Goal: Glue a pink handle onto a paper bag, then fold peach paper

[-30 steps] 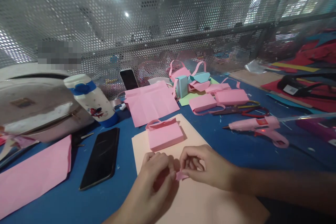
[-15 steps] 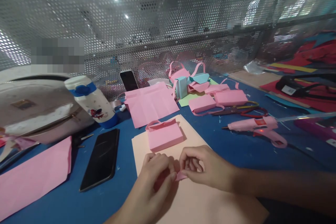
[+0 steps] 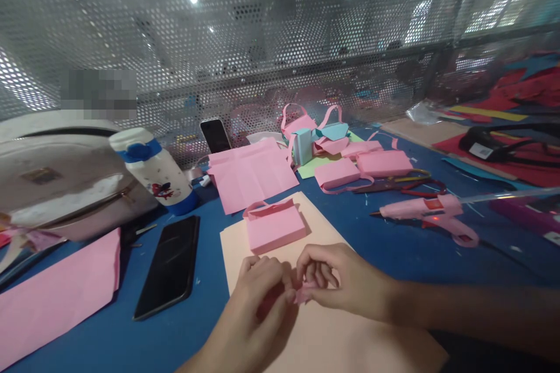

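Between my fingertips is a small pink paper piece (image 3: 303, 292), partly hidden by the fingers. My left hand (image 3: 265, 297) pinches its left side with thumb and forefinger. From the right, my right hand (image 3: 335, 280) grips it with thumb and curled fingers. Both hands are low over a peach paper sheet (image 3: 332, 338). Just beyond them, a folded pink paper bag (image 3: 276, 228) lies on the sheet, apart from the hands, its top flap raised.
A black phone (image 3: 168, 268) and folded pink paper (image 3: 65, 297) lie left. A bottle (image 3: 153, 169) stands by a bag (image 3: 65, 175). At right is a pink glue gun (image 3: 424, 210) near scissors (image 3: 420, 183). Small paper bags (image 3: 336, 173) and a pink sheet (image 3: 254, 175) lie behind.
The small pink paper piece has turned slightly between my fingers, and more of it shows. My right fingers have shifted a little; the bag and other objects stay put.
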The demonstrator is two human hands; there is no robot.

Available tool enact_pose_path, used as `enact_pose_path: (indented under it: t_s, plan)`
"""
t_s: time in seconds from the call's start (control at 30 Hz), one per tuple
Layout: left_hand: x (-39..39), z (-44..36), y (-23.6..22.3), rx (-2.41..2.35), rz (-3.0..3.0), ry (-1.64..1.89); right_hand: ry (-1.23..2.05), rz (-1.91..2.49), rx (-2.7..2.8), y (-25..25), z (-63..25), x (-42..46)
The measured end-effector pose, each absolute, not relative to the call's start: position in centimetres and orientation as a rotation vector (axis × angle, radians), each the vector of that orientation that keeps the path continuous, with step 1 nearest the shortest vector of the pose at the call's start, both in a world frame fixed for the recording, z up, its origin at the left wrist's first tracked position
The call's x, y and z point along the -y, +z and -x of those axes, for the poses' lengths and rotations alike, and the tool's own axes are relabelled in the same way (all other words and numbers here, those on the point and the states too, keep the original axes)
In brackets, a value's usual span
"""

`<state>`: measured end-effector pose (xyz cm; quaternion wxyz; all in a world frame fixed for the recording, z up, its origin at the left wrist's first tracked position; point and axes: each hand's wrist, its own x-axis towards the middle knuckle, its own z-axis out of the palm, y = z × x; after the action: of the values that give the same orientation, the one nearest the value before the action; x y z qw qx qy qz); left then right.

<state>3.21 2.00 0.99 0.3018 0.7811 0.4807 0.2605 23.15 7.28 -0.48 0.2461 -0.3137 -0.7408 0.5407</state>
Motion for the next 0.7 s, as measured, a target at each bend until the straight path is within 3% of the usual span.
enact_pose_path:
  t_s: [0.7]
  plan:
    - [-1.83,-3.52,1.28,-1.292,-2.196,0.728,1.254,0.79,2.175,-0.71,-23.16,-7.42]
